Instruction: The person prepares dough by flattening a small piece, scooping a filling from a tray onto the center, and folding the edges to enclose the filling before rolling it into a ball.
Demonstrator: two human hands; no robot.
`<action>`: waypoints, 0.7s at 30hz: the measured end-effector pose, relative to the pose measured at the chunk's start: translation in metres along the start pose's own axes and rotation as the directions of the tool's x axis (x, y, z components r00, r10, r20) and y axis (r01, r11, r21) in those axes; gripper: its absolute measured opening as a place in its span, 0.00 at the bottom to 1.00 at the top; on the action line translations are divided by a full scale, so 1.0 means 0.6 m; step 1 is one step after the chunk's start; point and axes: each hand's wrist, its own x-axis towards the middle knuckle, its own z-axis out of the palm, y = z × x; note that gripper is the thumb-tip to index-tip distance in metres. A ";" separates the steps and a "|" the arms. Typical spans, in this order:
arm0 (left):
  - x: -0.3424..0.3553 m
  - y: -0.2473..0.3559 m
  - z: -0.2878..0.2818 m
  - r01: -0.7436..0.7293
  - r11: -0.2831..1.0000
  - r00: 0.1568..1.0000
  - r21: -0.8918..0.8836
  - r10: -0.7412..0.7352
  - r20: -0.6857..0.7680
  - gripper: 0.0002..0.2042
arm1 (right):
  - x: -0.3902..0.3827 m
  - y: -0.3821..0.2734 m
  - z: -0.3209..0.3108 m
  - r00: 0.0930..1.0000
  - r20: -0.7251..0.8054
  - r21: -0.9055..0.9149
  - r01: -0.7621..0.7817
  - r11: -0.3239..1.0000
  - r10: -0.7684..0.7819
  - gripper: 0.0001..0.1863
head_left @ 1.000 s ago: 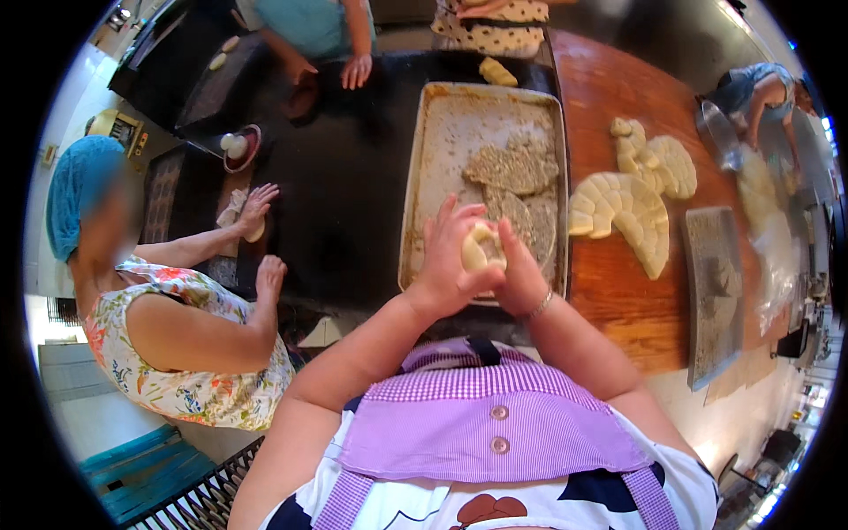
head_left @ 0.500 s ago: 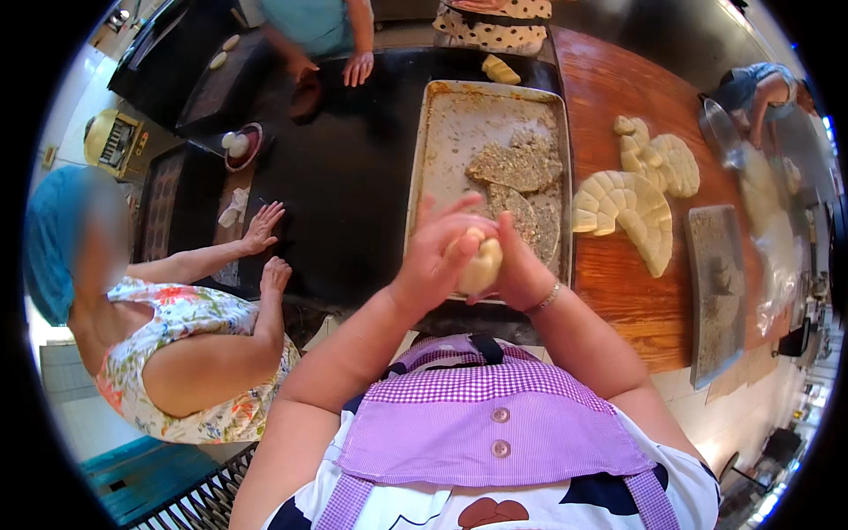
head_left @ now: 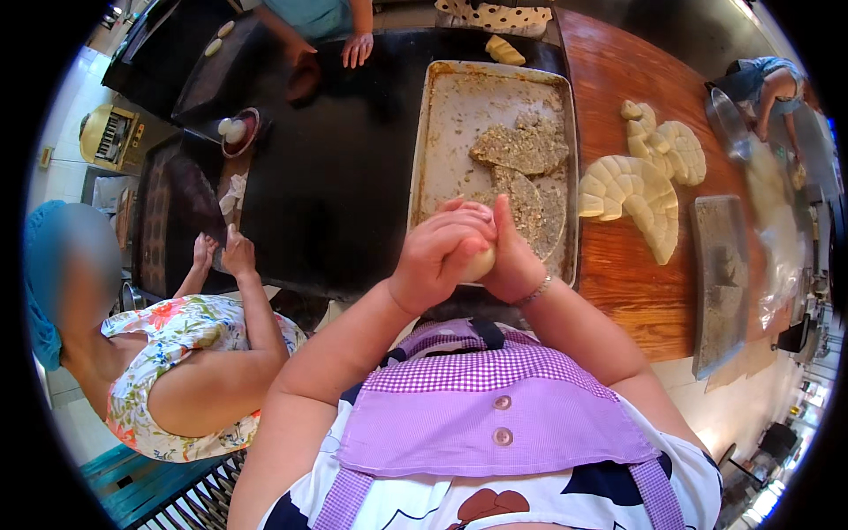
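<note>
Both my hands are cupped together around a pale dough ball (head_left: 480, 264), over the near edge of a metal baking tray (head_left: 449, 110). My left hand (head_left: 439, 252) curls its fingers across the top of the dough. My right hand (head_left: 512, 259) closes on it from the other side, thumb pointing up. Only the lower part of the ball shows between the palms. Beyond my hands, coarse light-brown crumbs (head_left: 521, 148) lie in flattened patches in the tray.
Sectioned dough pieces (head_left: 629, 190) rest on the wooden table (head_left: 618, 296) at right, beside a grey tray (head_left: 717, 265). A small dough piece (head_left: 504, 50) sits behind the baking tray. At left, a co-worker's hands (head_left: 231, 254) are near a bowl (head_left: 252, 141) on the black table (head_left: 327, 177).
My fingers have closed further over the dough, hiding more of it. The co-worker at left has drawn both hands back leftward, where a dark blurred shape now appears.
</note>
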 end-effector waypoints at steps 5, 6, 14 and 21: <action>-0.014 -0.012 0.015 0.109 0.935 0.994 0.338 -0.097 -0.052 0.25 | 0.027 0.026 -0.006 0.972 -0.190 -0.237 0.091 0.967 -0.138 0.32; -0.015 -0.006 0.024 0.102 0.940 0.992 0.326 -0.073 -0.103 0.23 | 0.026 0.035 -0.009 0.957 -0.192 -0.356 0.139 0.924 -0.218 0.31; -0.019 -0.047 0.016 -0.199 0.958 0.970 0.206 0.222 -0.099 0.13 | 0.016 0.032 0.000 0.997 -0.073 0.186 -0.025 0.982 0.039 0.36; -0.030 -0.050 0.021 0.112 0.914 0.991 0.389 -0.074 -0.112 0.25 | 0.064 0.042 -0.024 0.968 -0.220 -0.062 0.109 0.992 -0.121 0.37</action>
